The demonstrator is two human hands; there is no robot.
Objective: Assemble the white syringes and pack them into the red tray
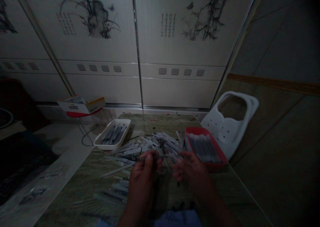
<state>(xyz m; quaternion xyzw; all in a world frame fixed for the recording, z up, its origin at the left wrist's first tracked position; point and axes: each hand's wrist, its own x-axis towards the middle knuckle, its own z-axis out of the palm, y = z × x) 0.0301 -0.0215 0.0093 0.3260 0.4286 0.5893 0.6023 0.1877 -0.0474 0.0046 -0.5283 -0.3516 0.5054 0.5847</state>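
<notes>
My left hand (145, 172) is closed, thumb against fingers, around the dark end of a slim pen (165, 156). The pen points across toward my right hand (191, 169), whose bent fingers pinch its other end; motion smears these fingertips. Just beyond both hands lies a loose heap of pens (150, 143), mostly whitish and clear barrels. To the right, a red basket (217, 166) is packed with a row of similar pens. At the left a cream tray (98, 143) contains more pens with dark parts.
Several clear barrels (116, 191) lie left of my left hand on the wood-patterned table (82, 183). Small dark pieces (182, 206) and a blue item (180, 218) are near me. Beyond are a white plastic chair (228, 128) and an open carton (75, 105) on a red stool.
</notes>
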